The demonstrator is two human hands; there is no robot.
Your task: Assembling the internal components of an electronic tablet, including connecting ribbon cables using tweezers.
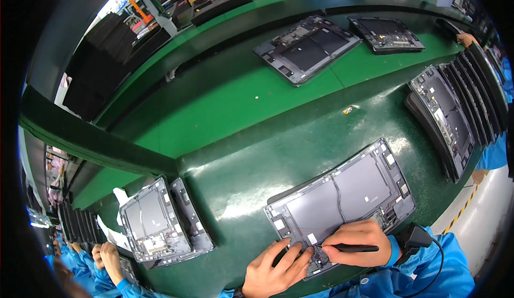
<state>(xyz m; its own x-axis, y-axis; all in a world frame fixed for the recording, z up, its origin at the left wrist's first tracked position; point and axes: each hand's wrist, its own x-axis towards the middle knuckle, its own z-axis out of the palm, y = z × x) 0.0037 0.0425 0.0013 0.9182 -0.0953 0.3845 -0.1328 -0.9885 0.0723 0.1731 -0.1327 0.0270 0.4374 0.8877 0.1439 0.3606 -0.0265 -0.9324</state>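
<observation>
The glossy green surface (235,164) is bearing an open tablet (353,193) at four o'clock, the right hand (369,239)'s grip closed around a black tool (360,248), the left hand (273,274)'s undeterminable, while pale floor (484,228) is showing beyond.

Black tool (360,248): partly covered by right hand (369,235)
Dark piece (279,256) at left hand (272,274): kind unclear
Opened device (353,191) under both: lower edge partly hidden
Co-worker (88,277) left of them: partly blurred

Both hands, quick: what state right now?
Left hand: fingers bent at the opened tablet; whether it grips anything cannot be told.
Right hand: closed, holding a slim black tool.
</observation>
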